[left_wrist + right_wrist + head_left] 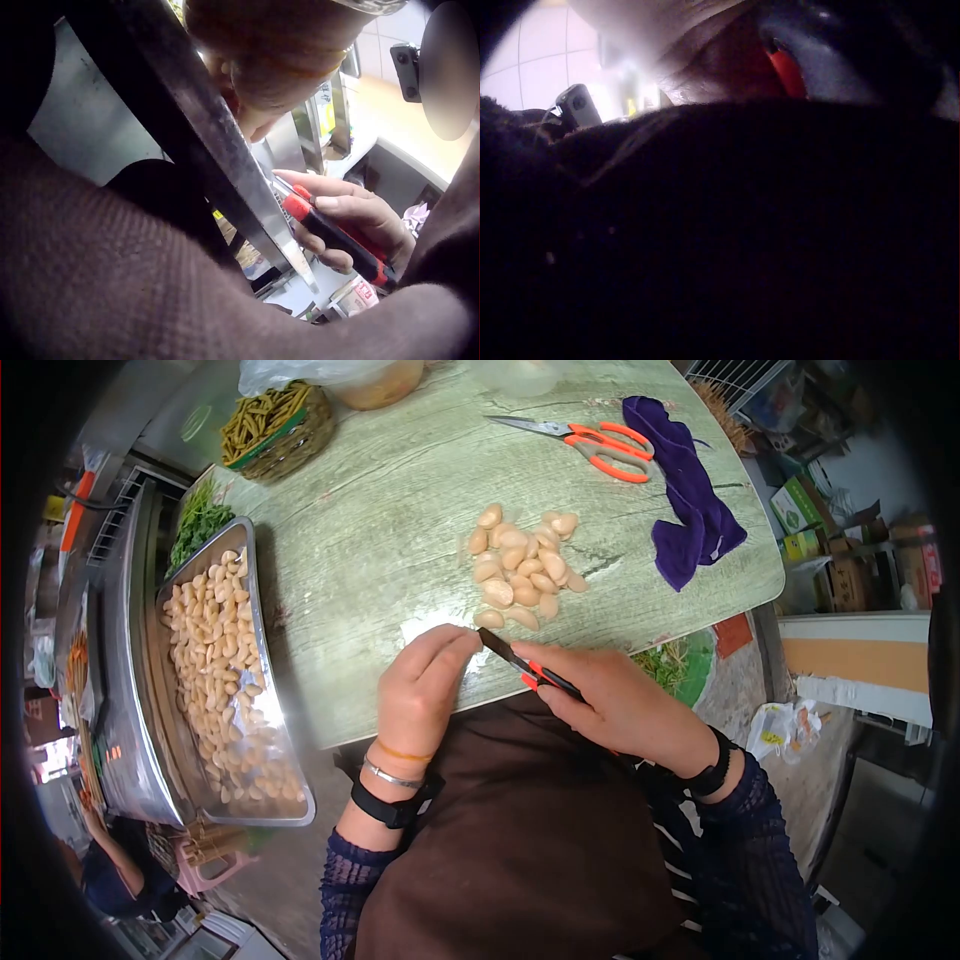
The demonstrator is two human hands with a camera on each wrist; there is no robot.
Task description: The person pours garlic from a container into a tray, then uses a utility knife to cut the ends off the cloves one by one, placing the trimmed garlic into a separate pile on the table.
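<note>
My left hand (415, 685) is at the table's near edge, its thumb and fingers pinched together; what they pinch is hidden, and I cannot tell what it is. In my right hand (630, 700) I grip a knife (497, 646) with a dark blade and red-and-black handle, its tip right at the left fingertips. The left wrist view shows the knife handle (341, 240) along the right fingers. Just beyond both hands lies a loose pile of peeled garlic cloves (520, 565). The right wrist view is mostly dark, with a bit of red handle (787, 73).
A deep metal tray (262, 660) of many more cloves stands at left. Orange-handled scissors (590, 445) and a purple cloth (692, 510) lie at the far right. Back left are a basket of green beans (275, 435) and leafy greens (203, 520). A green basin (690, 665) sits below the table.
</note>
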